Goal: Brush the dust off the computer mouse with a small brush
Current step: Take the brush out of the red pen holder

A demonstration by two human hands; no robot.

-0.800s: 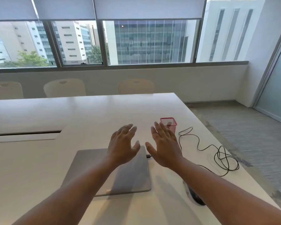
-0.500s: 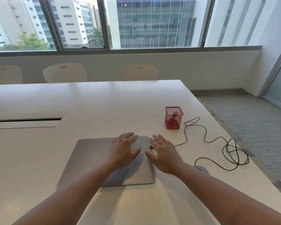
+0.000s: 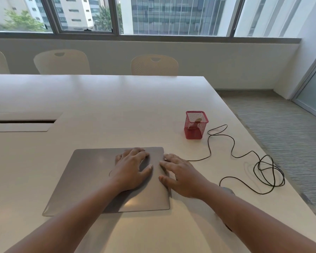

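White table (image 3: 117, 106): one laptop (image 3: 91, 179), two hands (image 3: 131, 170).

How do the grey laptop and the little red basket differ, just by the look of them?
The laptop is flat, closed, solid grey; the red basket stands upright, open-topped, of see-through mesh. The laptop covers much more of the table than the basket. The left hand rests on the laptop and the right hand lies at its right edge; nothing touches the basket, which holds a small brush. Both sit on the white table.
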